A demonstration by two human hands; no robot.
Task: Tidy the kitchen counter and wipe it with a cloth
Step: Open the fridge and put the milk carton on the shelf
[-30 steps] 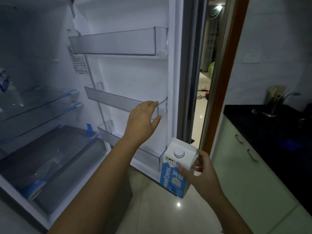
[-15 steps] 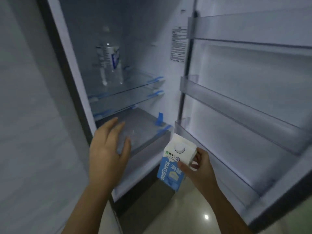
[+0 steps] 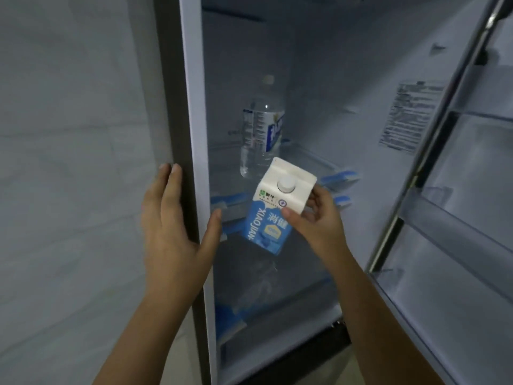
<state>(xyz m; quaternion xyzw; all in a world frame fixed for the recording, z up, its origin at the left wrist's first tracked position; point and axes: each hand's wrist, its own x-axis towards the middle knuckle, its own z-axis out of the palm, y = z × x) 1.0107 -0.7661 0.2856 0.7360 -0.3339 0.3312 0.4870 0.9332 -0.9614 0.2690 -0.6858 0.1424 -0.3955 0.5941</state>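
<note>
- Head view: dim fridge (image 3: 319, 79) stands open, a water bottle (image 3: 262, 129) on its shelf.
- Your left hand (image 3: 172, 232) rests flat on the fridge edge.
- Your right hand (image 3: 316, 220) grips the tilted milk carton (image 3: 273, 209) in front of the shelves; swung carelessly, it could topple the bottle.

Blue-white capped carton (image 3: 273, 211), tilted, before the shelves.

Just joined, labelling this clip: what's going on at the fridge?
A person stands at an open white fridge. The right hand grips a tilted blue-and-white cardboard carton with a round white cap, inside the opening, not yet set down. The left hand rests flat on the fridge's left edge. A clear plastic water bottle stands upright on a glass shelf behind.
</note>
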